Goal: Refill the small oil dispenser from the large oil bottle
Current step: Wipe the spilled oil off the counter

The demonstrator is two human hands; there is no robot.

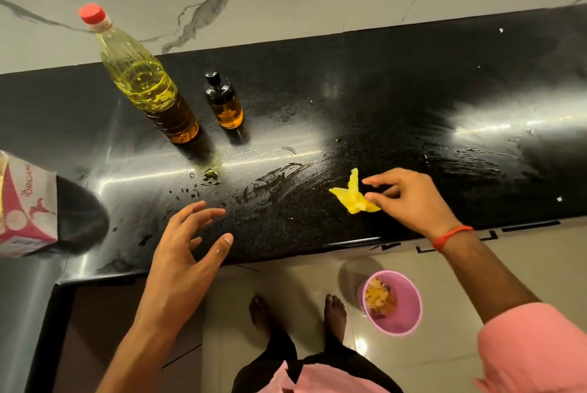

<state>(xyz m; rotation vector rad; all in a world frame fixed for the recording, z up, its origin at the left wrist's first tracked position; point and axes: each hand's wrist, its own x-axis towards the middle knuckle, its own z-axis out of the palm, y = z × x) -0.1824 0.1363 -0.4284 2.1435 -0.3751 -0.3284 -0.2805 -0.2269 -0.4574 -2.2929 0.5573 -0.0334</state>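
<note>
- Refill itself looks finished, as a judgement: dispenser [224, 102] capped and well filled with amber oil, bottle [141, 78] closed under its red cap.
- Both upright on the surface [397, 81], side by side and just apart, well beyond the left hand [187, 243] and up-left of the right hand [409, 199].
- Left over: cleanup. Small oil puddle [209, 176] and scattered drops just beyond the left fingertips, toward the bottle's base.
- Greasy smear marks across the surface between the two hands, apparently half wiped.
- Right hand pinching an oil-soaked yellow tissue [354, 197] between thumb and fingers, tissue touching or just above the surface; cannot tell which.
- Left hand spread, fingers loose, holding nothing, poised at the near edge of the surface.
- Tissue box [23, 202] far to the left of the left hand.
- Pink bin [409, 303] on the floor below the right wrist, scraps inside; likely place for the used tissue.
</note>
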